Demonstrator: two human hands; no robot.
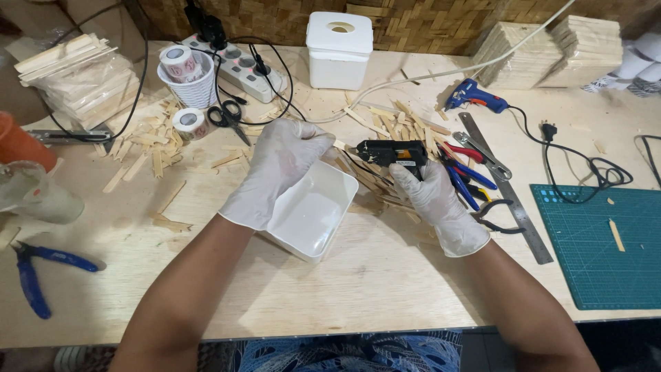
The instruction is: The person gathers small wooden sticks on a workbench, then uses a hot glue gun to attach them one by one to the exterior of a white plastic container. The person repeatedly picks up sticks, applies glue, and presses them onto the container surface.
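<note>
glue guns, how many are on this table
2: a black glue gun held in the right hand, and a blue glue gun lying farther back by the metal ruler.

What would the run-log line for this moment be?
left hand: holds white tray | right hand: grips black glue gun | surface: wooden table

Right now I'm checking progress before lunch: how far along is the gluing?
Done: wooden sticks lie cut and scattered on the table. In hand: the left hand grips a white tray, and the right hand holds a black glue gun. Left: no sticks appear on the tray yet.
</note>
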